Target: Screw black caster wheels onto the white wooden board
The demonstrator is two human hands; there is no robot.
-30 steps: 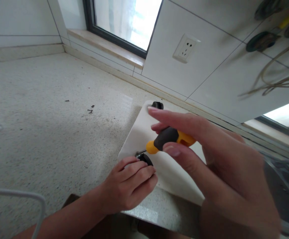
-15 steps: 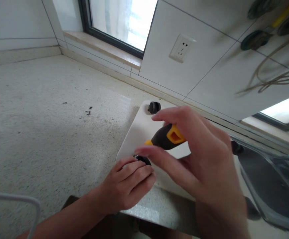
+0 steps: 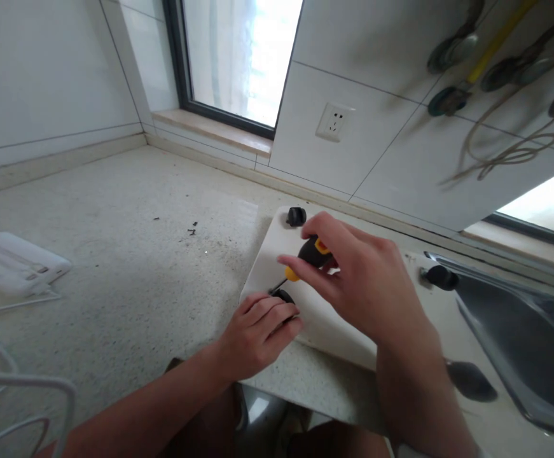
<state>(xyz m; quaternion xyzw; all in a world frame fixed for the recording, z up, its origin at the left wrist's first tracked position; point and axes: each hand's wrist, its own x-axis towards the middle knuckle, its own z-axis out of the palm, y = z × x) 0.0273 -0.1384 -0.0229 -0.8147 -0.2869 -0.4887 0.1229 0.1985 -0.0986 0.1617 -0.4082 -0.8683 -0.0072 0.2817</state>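
Observation:
A white board lies on the speckled counter with black caster wheels at its corners. My left hand is closed around the near-left caster, which its fingers partly cover. My right hand grips a black-and-yellow screwdriver by the handle. The thin shaft slants down to the base of that caster; whether its tip sits on a screw is too small to tell. Another caster stands at the board's far-left corner, and a third caster is on the right.
A metal sink lies to the right. At the left is a white power bank with white cables. Small black bits are scattered on the counter. On the tiled wall are a socket and pipes.
The view has shifted, bringing the power bank in. My right hand has tilted the screwdriver, and its shaft now shows at the caster base. My left hand keeps its hold.

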